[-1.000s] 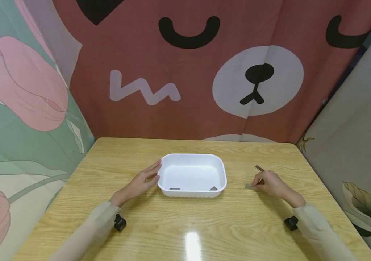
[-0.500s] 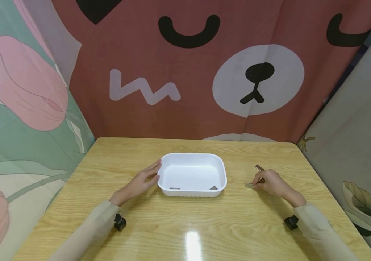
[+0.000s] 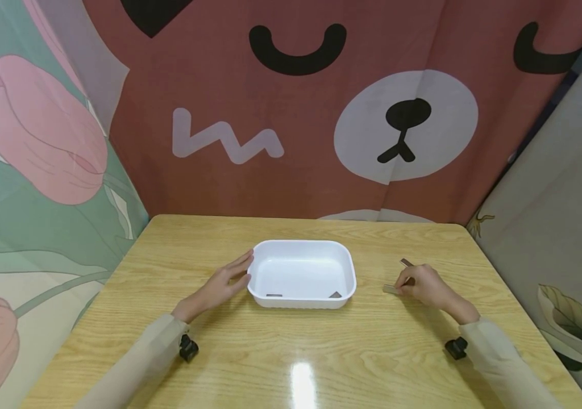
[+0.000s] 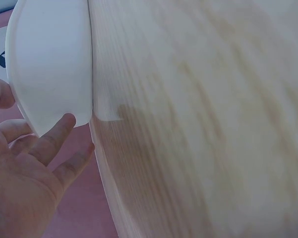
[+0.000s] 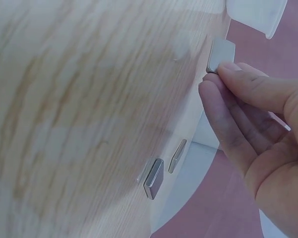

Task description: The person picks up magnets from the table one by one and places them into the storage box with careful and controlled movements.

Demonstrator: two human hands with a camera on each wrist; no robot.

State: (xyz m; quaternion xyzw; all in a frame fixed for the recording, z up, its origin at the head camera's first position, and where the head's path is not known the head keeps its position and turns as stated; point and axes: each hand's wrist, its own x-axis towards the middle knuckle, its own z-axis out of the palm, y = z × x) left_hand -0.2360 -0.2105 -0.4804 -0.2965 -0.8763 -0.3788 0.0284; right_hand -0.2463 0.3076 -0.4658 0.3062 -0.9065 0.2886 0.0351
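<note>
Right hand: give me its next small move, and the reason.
Probably carry the block left toward the tray: the right hand pinches it out to the tray's right, and small grey pieces already lie inside.

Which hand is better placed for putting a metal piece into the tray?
Probably the right hand: it pinches a metal piece. The left hand is at the left side of the white tray, holding no piece.
</note>
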